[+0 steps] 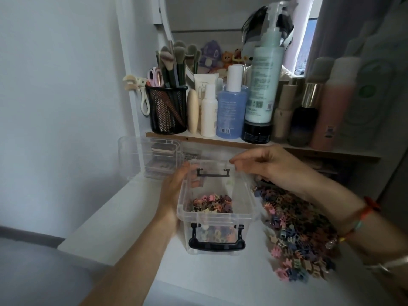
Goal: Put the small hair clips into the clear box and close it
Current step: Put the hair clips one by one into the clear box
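Desktop (114, 215) edge near left hand (174, 192), seemingly around clear box (220, 220)

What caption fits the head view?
Left hand holds the clear box, right hand at its far rim; many hair clips outside.

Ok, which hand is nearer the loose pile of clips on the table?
Right. The right hand is by the far end of the pile, pinching the lid. The left hand holds the left side of the box, away from the pile.
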`<state>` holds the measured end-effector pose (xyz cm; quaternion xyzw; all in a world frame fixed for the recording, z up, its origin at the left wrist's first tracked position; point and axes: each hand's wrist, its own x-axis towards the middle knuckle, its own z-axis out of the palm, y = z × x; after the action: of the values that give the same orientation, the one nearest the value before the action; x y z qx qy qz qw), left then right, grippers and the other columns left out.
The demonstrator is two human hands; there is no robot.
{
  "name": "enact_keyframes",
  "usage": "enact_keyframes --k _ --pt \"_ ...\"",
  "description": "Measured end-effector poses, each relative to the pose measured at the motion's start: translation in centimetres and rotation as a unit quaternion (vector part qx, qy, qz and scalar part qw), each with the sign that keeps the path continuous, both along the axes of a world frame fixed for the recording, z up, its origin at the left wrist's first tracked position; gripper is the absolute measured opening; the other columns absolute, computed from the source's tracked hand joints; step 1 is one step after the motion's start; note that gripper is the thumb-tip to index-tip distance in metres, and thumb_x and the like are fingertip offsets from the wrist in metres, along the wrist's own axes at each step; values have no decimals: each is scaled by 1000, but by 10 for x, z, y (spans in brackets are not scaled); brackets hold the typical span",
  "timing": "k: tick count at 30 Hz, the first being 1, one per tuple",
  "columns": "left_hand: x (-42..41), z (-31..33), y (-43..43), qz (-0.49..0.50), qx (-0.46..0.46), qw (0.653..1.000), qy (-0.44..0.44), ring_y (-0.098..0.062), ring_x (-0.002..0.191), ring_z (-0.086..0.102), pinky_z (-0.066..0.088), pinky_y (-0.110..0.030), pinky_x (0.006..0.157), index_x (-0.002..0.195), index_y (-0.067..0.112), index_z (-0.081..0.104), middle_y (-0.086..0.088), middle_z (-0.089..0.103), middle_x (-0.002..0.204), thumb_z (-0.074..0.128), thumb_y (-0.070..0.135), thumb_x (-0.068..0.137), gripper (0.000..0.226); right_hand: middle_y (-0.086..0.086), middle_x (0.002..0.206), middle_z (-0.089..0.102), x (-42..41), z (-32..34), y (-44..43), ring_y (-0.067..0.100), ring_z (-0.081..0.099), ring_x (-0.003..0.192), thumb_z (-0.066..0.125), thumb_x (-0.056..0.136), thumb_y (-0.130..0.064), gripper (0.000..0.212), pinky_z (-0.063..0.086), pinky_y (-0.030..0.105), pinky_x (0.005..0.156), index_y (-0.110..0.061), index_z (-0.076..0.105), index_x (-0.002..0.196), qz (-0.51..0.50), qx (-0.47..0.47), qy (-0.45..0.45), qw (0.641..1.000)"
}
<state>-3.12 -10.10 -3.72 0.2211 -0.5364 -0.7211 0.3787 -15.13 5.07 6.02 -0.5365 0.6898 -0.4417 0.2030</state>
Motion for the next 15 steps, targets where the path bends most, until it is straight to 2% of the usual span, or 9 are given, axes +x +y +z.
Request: enact_keyframes --k 2,4,7,10,12,15 --pt "1 1 0 -11 -7 1000 0 -30 95 61 49 -44 84 100 15 67 -18 66 111 69 63 62 61 -20 43 53 -8 -4 -2 -13 48 43 59 86 -16 9 34 0 48 -21 66 88 -44 -26 21 998" --pt "1 1 -2 -16 -14 1000 -3 -35 102 60 47 -45 83 110 14 66 -19 63 119 72 66 52 79 -14 65 61 -19 -13 -5 -13 53 58 60 86 -14 8 35 0 54 -19 67 84 -113 -23 112 987" --pt "0 -2 -4 -11 -13 1000 -3 -34 99 61 47 -37 74 104 16 68 -17 65 115 65 62 56 67 1 91 70 -34 -33 -7 7 61 82 57 86 -12 14 37 1 60 -15 69 92 -145 88 249 954" --pt "-1 -2 -3 -9 -2 1000 7 -31 94 61 47 -40 75 87 24 72 -13 67 105 66 59 53 49 6 108 68 -35 -53 -10 20 62 100 53 85 -14 22 46 22 84 -17 67 101 -113 191 343 913" --pt "-1 -1 -3 -5 -3 1000 5 -31 95 60 46 -40 77 90 22 71 -15 66 108 67 59 54 52 8 112 64 -31 -54 -12 26 59 104 51 85 -14 20 48 31 86 -17 66 98 -119 202 375 897" --pt "0 -2 -3 -10 -17 1000 4 -35 101 59 46 -42 79 104 17 68 -19 63 117 68 61 56 65 9 115 62 -28 -51 -13 28 58 107 49 85 -11 22 49 35 88 -16 65 101 -132 222 398 880"
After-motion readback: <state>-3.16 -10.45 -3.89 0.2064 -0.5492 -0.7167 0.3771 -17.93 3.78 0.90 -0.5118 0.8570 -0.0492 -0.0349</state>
